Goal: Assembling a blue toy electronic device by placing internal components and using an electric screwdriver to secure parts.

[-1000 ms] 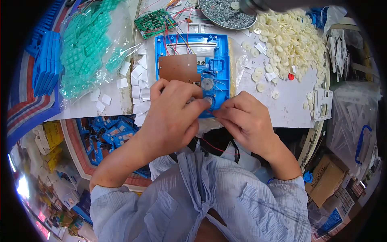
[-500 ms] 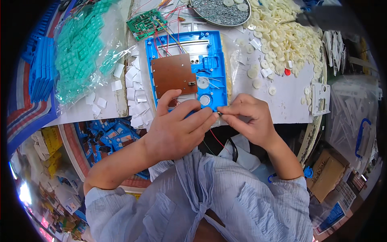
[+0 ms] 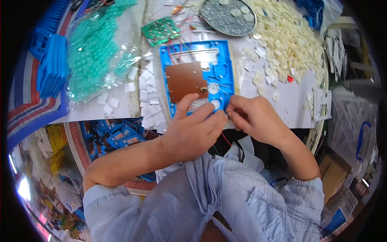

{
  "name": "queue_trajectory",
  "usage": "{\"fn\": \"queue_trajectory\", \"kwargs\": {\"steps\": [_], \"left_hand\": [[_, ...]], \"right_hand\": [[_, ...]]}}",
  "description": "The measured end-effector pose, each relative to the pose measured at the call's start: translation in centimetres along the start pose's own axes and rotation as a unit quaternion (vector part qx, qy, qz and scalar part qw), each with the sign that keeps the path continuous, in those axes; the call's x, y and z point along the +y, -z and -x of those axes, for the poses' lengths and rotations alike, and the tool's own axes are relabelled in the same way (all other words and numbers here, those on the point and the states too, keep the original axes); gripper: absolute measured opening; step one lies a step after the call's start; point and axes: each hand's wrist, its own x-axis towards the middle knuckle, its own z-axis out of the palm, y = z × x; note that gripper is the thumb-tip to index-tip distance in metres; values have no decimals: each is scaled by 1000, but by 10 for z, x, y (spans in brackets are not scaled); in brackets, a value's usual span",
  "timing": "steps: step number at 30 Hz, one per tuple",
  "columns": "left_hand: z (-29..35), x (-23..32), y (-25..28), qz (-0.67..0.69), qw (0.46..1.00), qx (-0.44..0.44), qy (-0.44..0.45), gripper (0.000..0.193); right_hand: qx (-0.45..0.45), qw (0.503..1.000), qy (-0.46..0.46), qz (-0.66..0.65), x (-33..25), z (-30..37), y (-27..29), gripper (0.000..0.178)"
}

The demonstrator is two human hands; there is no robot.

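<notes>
The blue plastic housing (image 3: 219,72) lies open side up on the tabletop (image 3: 290,105), toward twelve o'clock in the view, probably so its interior is easy to reach. The left hand (image 3: 195,133) curls over the housing's six-o'clock edge, seemingly to steady it; whether it also grasps something, I cannot tell. The right hand (image 3: 258,119), at the five-o'clock corner, brings thumb and forefinger close together, perhaps for fine work; anything between them is hidden. The brown circuit board (image 3: 186,82) covers the housing's nine-o'clock side. Where the red wire (image 3: 227,139) leads, beneath the fingers, is concealed.
</notes>
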Motion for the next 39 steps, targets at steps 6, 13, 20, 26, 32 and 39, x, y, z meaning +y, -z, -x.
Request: {"fn": "queue_trajectory", "kwargs": {"steps": [6,13,20,26,32,39], "left_hand": [[1,-16,20,92,991,53,81,37],[-6,-58,29,25,975,152,161,18],[-3,-76,19,113,956,181,202,17],[-32,-102,30,124,908,254,310,21],[-45,-129,33,151,908,216,325,20],[-37,-113,47,284,882,189,325,18]], "right_hand": [[52,998,18,-21,-17,-33,18,10],[196,927,140,286,-23,-134,1,25],[194,972,76,-106,-24,-108,-8,10],[121,964,212,110,-20,-85,-14,13],[98,963,239,72,-19,-82,-22,13],[50,952,281,112,-29,-85,16,23]]}}
